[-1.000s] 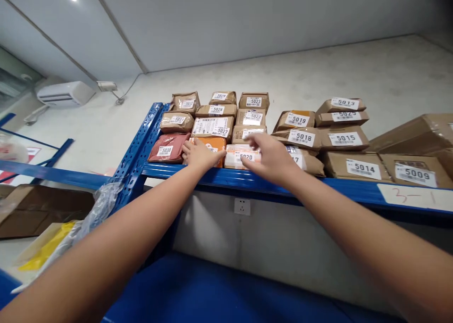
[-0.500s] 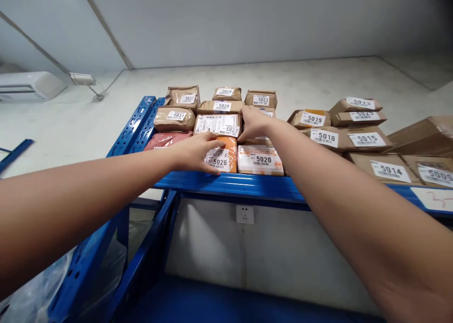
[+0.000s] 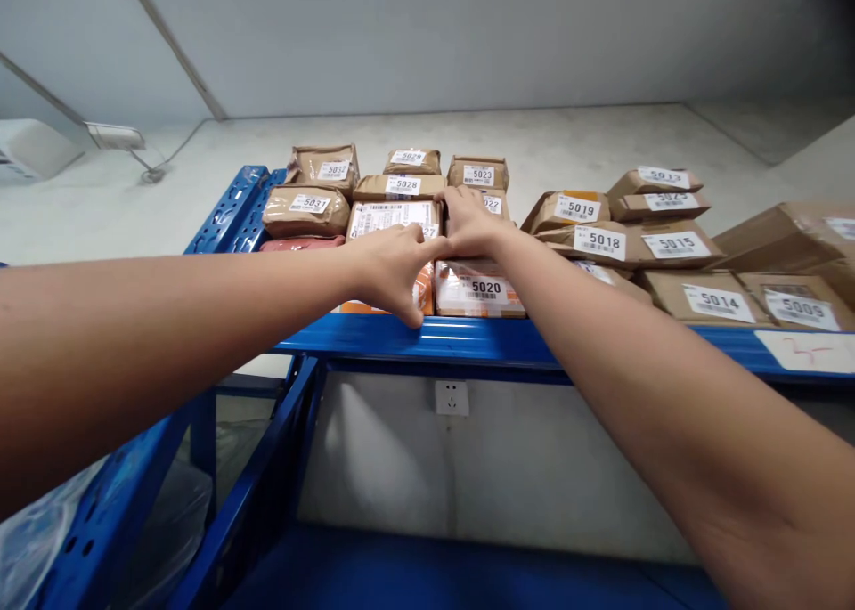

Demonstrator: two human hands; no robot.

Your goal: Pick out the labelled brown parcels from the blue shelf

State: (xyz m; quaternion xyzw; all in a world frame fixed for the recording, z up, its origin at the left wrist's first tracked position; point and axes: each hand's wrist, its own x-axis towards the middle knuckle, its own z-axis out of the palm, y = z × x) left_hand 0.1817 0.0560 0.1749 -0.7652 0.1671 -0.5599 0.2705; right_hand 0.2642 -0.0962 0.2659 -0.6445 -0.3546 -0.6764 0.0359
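Numbered parcels lie stacked on a high blue shelf. My left hand is closed over the front of the orange parcel, thumb under it at the shelf edge, and covers its label. My right hand grips the right end of the brown parcel 5027 that lies on top of the orange one. Parcel 5020 sits just right of the orange parcel, below my right wrist. A red parcel shows behind my left forearm.
More brown parcels stand behind and to the right: 5031, 5023, 5019, 5018, 5014. A perforated blue upright ends the shelf at left. A wall socket sits below the shelf, a lower blue shelf beneath.
My left hand has slid further over the orange parcel and now hides its label 5026. My right hand has closed on the end of parcel 5027. The view has shifted slightly.
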